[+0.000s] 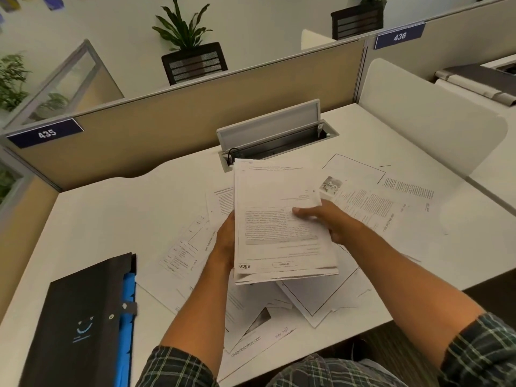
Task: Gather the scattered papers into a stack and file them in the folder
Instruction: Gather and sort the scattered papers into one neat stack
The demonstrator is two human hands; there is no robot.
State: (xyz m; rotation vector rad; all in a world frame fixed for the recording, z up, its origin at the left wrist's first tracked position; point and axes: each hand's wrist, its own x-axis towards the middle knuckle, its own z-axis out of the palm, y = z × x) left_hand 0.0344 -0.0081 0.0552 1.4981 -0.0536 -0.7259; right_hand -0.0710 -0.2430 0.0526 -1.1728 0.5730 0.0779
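Both hands hold a stack of printed papers point(279, 208) above the middle of the white desk point(117, 213). My left hand point(224, 241) grips its left edge from behind. My right hand point(324, 219) grips the right edge, thumb on the top sheet. Several loose sheets point(371, 202) lie scattered on the desk under and around the stack, some overhanging the near edge. A black folder point(81, 322) with blue inner dividers lies shut at the near left of the desk, apart from the papers.
An open cable tray with a raised grey lid point(268, 127) sits at the back of the desk. A tan partition point(167, 121) borders the far and left sides. A white divider panel point(424, 115) stands on the right.
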